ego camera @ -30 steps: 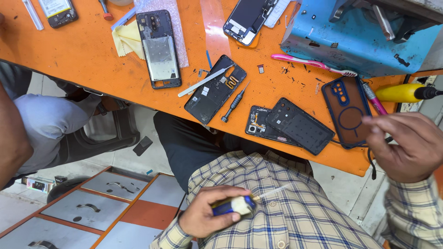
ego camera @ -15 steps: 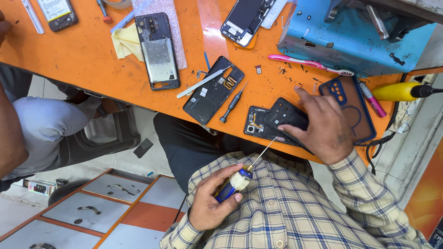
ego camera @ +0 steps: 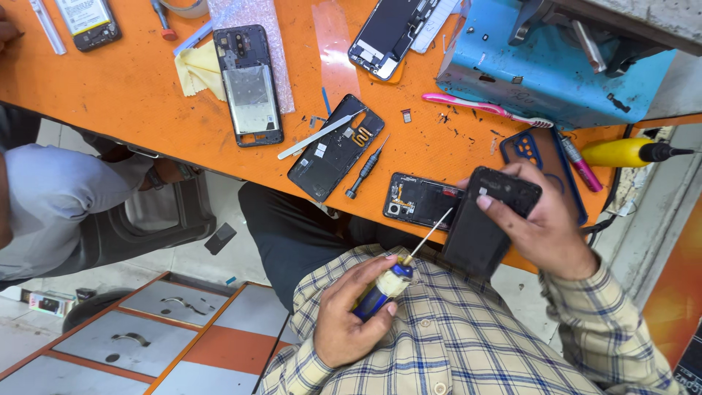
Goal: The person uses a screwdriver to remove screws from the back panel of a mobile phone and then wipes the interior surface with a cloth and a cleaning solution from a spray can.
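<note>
Head view: the left hand (ego camera: 351, 322) is closed in a full grip round the blue and cream handle of a screwdriver (ego camera: 387, 285). Its thin shaft slants up, and the tip is at the near edge of a black phone panel (ego camera: 479, 234). The right hand (ego camera: 548, 227) has that panel in its grip, thumb on the top edge and fingers curled behind. It is tilted up off the orange worktop (ego camera: 110, 95), just above an opened phone (ego camera: 420, 199) that lies flat at the worktop's front edge.

To do this well, I judge that the panel should stay steady in the right hand while the tip stays low and shallow. That way it lifts or turns without slipping onto the exposed boards of the opened phone below.

The nearest thing to a container is a blue metal box (ego camera: 541, 80) at the far right. A few small dark bits lie on its lid, and what is inside cannot be seen. A pink toothbrush (ego camera: 482, 107) lies before it. A small black screwdriver (ego camera: 365, 170) rests beside a second black back frame (ego camera: 333, 150). Another person's grey-clad arm (ego camera: 44, 197) is at the left.
</note>
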